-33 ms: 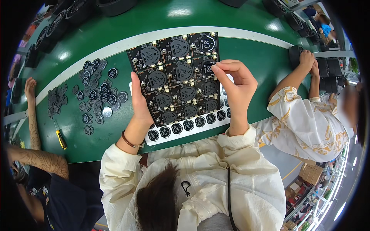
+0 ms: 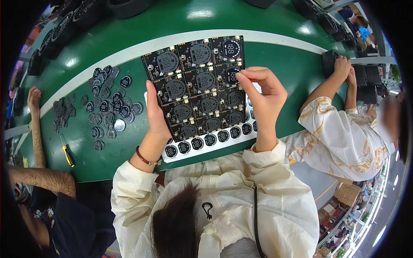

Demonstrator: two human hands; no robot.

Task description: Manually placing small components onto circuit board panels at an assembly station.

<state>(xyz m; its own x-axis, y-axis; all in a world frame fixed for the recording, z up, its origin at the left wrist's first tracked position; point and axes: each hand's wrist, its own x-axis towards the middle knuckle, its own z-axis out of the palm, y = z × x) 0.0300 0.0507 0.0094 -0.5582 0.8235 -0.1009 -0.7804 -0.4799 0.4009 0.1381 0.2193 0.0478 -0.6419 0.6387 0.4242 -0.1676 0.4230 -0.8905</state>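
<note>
1. Head view: your left hand (image 2: pixel 158 122) grips the left side of a flat, rigid circuit-board panel (image 2: pixel 195 88), thumb along its edge, the other fingers hidden behind.
2. On your right hand (image 2: pixel 266 88), thumb and forefinger are pinched together at the panel's right edge, by one round display face (image 2: pixel 231 77); you cannot tell whether anything is between them.
3. Your panel is held above a white sheet (image 2: pixel 177 156) bearing glossy black discs; most of its round faces look matt grey.
4. To your left, the smooth green worktop (image 2: pixel 92 167) carries thin loose discs (image 2: pixel 105 101) and a yellow-and-black-handled screwdriver (image 2: pixel 68 155).
5. You can see pale digit-shaped markings on the faces; the boards' finer print is too small to read.
</note>
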